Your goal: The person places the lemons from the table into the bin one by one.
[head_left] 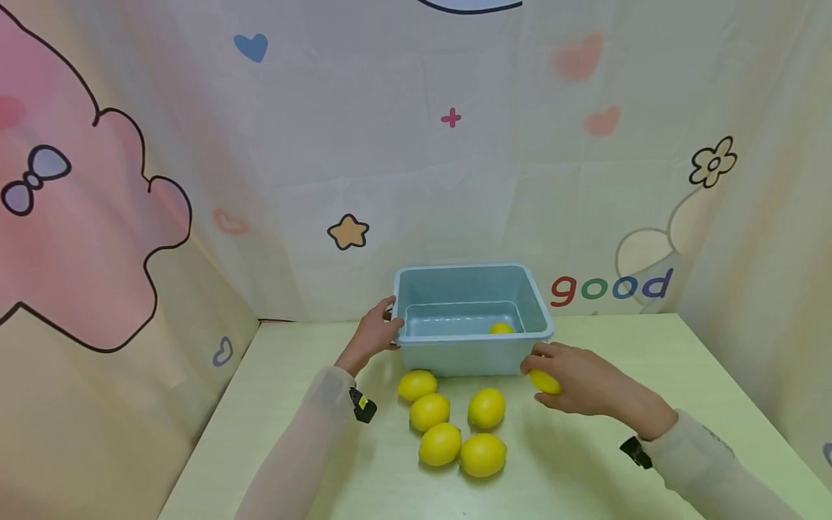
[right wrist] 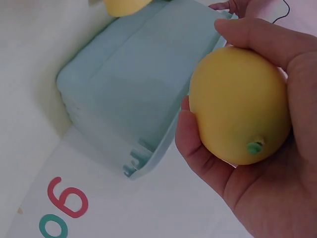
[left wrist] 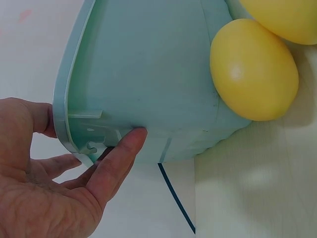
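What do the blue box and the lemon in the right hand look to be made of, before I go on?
Blue box: most likely plastic, satin finish; its walls are smooth, with a lipped rim and moulded tabs beneath.
Lemon in the right hand: smooth, softly matte skin without clear pores suggests plastic or foam, but real fruit is possible.

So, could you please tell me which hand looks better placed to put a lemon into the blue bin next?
Probably the right hand: it grips a lemon by the near right corner of the blue bin, while the left hand holds the bin's left end.
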`<control>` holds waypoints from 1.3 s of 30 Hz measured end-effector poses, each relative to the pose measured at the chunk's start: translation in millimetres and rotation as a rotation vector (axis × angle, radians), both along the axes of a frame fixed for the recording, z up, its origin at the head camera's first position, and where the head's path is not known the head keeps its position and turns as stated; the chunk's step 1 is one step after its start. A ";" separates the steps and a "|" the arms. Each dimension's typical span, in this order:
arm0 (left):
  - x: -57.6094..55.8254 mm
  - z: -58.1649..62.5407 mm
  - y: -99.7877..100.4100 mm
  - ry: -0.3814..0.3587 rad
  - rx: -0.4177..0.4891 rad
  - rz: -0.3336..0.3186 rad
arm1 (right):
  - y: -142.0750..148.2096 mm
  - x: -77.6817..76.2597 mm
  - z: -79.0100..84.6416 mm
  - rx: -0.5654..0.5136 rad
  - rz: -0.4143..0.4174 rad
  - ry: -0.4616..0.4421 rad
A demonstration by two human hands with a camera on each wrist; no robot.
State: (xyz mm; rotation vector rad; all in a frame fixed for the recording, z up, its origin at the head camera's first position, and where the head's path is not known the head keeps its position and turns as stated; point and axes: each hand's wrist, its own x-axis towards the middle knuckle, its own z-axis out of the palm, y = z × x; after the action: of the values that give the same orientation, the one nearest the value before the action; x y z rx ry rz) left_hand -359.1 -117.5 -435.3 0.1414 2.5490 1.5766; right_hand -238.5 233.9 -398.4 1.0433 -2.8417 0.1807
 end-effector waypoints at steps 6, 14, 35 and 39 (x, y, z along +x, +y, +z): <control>-0.6 0.9 1.2 -0.003 -0.003 0.000 | -0.8 -3.7 11.1 0.007 -0.019 0.028; 0.3 1.8 -0.7 0.003 0.008 0.001 | -6.6 -12.6 32.8 0.019 -0.030 0.070; -1.3 -0.4 -0.8 -0.002 0.034 -0.015 | -29.2 -42.6 70.3 -0.041 0.000 0.122; -0.6 0.4 -1.2 -0.002 0.031 -0.020 | -32.6 -48.9 76.7 -0.051 0.008 0.124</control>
State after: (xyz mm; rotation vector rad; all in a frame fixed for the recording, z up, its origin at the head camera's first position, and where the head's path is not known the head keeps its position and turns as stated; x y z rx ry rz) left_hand -359.8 -118.7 -434.9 0.1686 2.5143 1.6090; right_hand -287.4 201.3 -321.7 1.0186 -2.7085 0.1811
